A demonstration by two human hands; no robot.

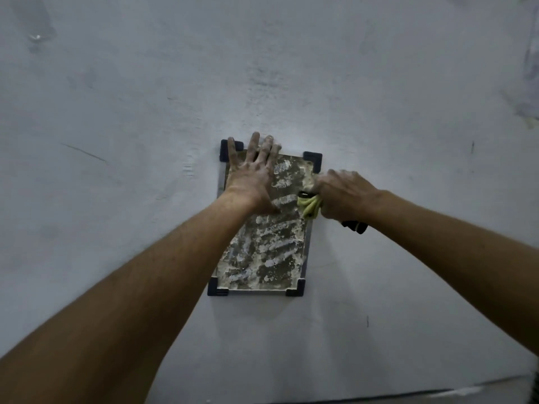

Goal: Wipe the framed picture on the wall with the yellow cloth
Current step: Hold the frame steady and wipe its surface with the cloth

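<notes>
A small framed picture (264, 252) hangs on the grey-white wall, its face smeared with pale streaks and its corners capped in black. My left hand (252, 174) lies flat on the picture's upper left part, fingers straight and spread over the top edge. My right hand (344, 195) grips a bunched yellow cloth (309, 207) at the picture's right edge, about a third of the way down. A dark object (354, 226) sticks out below that hand, and a dark tip shows above the cloth; what it is I cannot tell.
The plaster wall (291, 68) fills nearly the whole view, with scuffs and faint marks. A dark line where the wall meets the floor (437, 390) runs along the bottom right.
</notes>
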